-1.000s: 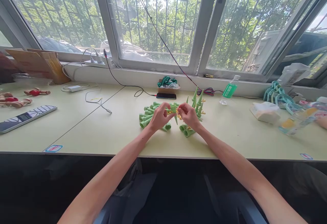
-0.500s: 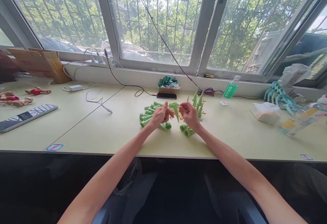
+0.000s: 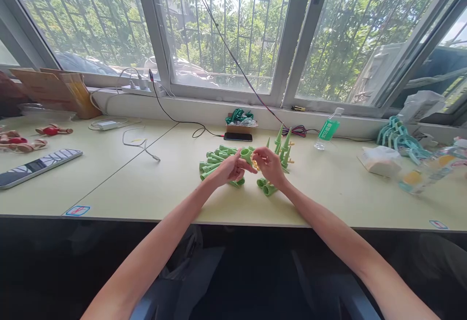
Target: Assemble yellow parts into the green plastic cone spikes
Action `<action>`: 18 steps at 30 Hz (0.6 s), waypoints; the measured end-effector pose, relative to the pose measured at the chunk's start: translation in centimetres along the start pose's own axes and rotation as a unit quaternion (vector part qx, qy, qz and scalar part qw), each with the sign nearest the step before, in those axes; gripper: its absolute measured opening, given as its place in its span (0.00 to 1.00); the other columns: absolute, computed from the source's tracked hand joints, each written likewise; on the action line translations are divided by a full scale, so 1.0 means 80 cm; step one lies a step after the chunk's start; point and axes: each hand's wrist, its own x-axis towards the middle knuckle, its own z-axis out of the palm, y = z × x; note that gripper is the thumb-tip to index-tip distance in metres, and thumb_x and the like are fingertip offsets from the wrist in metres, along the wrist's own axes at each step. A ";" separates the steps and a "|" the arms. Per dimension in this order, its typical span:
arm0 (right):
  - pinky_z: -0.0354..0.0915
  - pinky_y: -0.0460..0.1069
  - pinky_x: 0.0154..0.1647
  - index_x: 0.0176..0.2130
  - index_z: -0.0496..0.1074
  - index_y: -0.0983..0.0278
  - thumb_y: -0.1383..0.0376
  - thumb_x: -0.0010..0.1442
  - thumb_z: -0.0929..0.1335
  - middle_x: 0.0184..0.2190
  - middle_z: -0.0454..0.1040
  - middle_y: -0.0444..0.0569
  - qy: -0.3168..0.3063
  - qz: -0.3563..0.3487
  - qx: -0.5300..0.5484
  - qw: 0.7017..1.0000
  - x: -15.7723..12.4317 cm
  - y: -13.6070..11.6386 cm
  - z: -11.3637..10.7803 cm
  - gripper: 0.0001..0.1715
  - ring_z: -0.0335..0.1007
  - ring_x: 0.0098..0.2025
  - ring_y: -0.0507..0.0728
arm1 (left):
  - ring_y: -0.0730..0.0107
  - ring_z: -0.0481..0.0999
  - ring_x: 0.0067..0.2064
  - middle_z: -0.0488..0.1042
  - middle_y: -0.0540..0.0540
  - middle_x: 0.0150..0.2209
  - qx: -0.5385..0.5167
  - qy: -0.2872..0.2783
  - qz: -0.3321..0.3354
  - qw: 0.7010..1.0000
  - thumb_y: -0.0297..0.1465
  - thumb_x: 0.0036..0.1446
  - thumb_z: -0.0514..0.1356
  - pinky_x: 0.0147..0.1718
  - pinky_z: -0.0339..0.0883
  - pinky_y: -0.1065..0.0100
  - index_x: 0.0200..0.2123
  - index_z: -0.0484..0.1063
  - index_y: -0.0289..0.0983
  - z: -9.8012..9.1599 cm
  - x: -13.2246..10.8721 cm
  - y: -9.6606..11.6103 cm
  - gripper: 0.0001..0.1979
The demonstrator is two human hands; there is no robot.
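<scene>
Under the barred window [image 3: 301, 18], your pale tabletop [image 3: 175, 198] carries two groups of cones. Your left hand [image 3: 231, 168] has its grip closed on a green plastic cone [image 3: 245, 155], raised between your hands with its wide mouth up, probably to leave the rim accessible. Your right hand [image 3: 270, 167] is pinched just beside it; I cannot tell whether that grip holds anything. Loose cones [image 3: 209, 168] lie bunched leftward, perhaps within easy reach; upright cones [image 3: 278, 141] with yellow pegs [image 3: 291, 161] stand rightward, apparently sorted apart.
</scene>
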 end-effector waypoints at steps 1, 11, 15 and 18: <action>0.70 0.51 0.38 0.38 0.70 0.60 0.55 0.62 0.66 0.31 0.74 0.46 -0.001 -0.001 -0.002 1.000 0.000 0.000 0.000 0.12 0.70 0.32 0.53 | 0.75 0.59 0.14 0.73 0.37 0.19 -0.045 -0.077 -0.051 0.995 0.59 0.59 0.44 0.12 0.45 0.71 0.25 0.76 0.31 0.000 -0.001 0.003 0.39; 0.69 0.50 0.35 0.37 0.69 0.60 0.53 0.62 0.66 0.31 0.72 0.46 -0.012 0.017 0.007 1.000 0.003 -0.003 -0.004 0.13 0.69 0.32 0.54 | 0.78 0.52 0.11 0.63 0.48 0.11 -0.124 -0.131 -0.132 0.975 0.63 0.53 0.49 0.11 0.44 0.72 0.30 0.78 0.34 0.000 -0.006 0.020 0.37; 0.69 0.50 0.34 0.36 0.69 0.60 0.53 0.61 0.66 0.31 0.73 0.46 -0.009 0.017 0.015 1.000 0.004 -0.002 -0.003 0.13 0.69 0.32 0.54 | 0.78 0.52 0.11 0.61 0.50 0.10 -0.113 -0.107 -0.121 0.980 0.61 0.53 0.52 0.11 0.40 0.74 0.31 0.76 0.34 0.000 -0.002 0.011 0.34; 0.68 0.50 0.33 0.35 0.69 0.61 0.53 0.61 0.66 0.30 0.72 0.47 -0.009 0.019 0.019 1.000 0.004 -0.002 -0.004 0.14 0.70 0.31 0.55 | 0.80 0.53 0.11 0.63 0.50 0.11 -0.106 -0.089 -0.100 0.985 0.60 0.53 0.55 0.11 0.39 0.75 0.26 0.70 0.35 0.002 -0.002 0.008 0.31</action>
